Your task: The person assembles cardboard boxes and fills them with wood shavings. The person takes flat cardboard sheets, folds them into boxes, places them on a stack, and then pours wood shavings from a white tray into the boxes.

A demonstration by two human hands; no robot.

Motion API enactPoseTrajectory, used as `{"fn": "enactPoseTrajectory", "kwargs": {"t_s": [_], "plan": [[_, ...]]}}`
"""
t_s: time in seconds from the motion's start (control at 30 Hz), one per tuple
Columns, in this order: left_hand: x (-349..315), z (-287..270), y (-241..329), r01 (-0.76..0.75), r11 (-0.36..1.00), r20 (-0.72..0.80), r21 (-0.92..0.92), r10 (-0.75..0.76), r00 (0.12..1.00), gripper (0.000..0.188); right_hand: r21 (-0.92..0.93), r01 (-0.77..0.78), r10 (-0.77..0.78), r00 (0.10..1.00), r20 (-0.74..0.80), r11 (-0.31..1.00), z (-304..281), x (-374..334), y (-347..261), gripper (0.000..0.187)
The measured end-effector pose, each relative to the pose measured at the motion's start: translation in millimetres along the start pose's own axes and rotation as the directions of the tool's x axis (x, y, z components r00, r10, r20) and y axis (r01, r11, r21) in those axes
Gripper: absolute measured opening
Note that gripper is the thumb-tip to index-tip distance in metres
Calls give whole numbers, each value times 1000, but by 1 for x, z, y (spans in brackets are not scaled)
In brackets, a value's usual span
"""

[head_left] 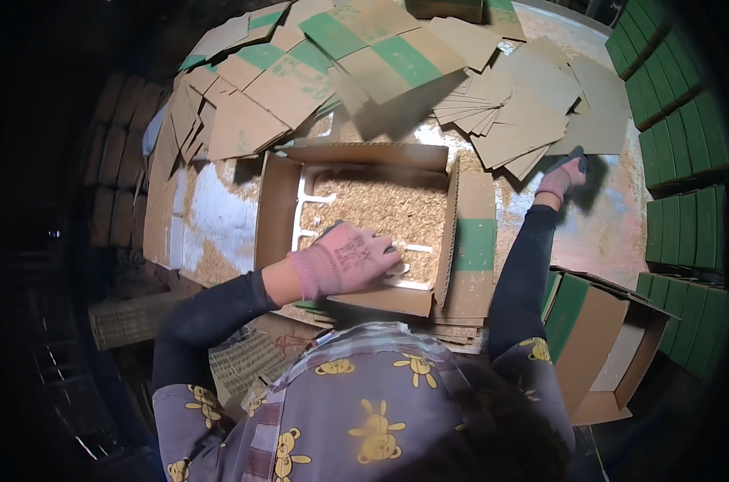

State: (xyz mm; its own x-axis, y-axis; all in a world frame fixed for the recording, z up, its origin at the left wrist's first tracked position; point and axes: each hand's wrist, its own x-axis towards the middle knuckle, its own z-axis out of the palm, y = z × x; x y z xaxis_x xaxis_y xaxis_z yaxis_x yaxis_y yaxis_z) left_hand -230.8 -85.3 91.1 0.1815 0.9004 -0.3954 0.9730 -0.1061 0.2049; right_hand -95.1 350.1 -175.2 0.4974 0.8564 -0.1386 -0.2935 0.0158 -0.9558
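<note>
My left hand [350, 259], in a pink glove with dark fingertips, is over the near part of an open cardboard box [276, 217]. Its fingers are curled downward, and whatever they hold is hidden beneath them. Tan, flaky loose material [380, 199] fills the box, with white strips [320, 198] showing through. Reaching far to the right, my right hand [565, 175] wears the same kind of glove. Its fingers are pinched at the near edge of a flat cardboard sheet [596, 132], beside a fanned pile of cardboard sheets [521, 104].
Flattened cartons with green bands [288, 76] lie heaped at the back left. Green boxes [686, 225] are stacked along the right side. An open carton [593, 341] stands at the near right. Tan flakes are scattered over the white tabletop [228, 221].
</note>
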Motion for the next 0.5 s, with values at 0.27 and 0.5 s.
{"fn": "enactPoseTrajectory", "kwargs": {"t_s": [0.27, 0.5], "plan": [[-21, -9, -2, 150, 978, -145, 148, -128, 981, 23, -201, 701, -645, 711, 281, 684, -39, -166, -210, 16], [-175, -1, -99, 515, 820, -845, -249, -444, 297, 36, 511, 859, -131, -504, 854, 23, -90, -330, -316, 38]]}}
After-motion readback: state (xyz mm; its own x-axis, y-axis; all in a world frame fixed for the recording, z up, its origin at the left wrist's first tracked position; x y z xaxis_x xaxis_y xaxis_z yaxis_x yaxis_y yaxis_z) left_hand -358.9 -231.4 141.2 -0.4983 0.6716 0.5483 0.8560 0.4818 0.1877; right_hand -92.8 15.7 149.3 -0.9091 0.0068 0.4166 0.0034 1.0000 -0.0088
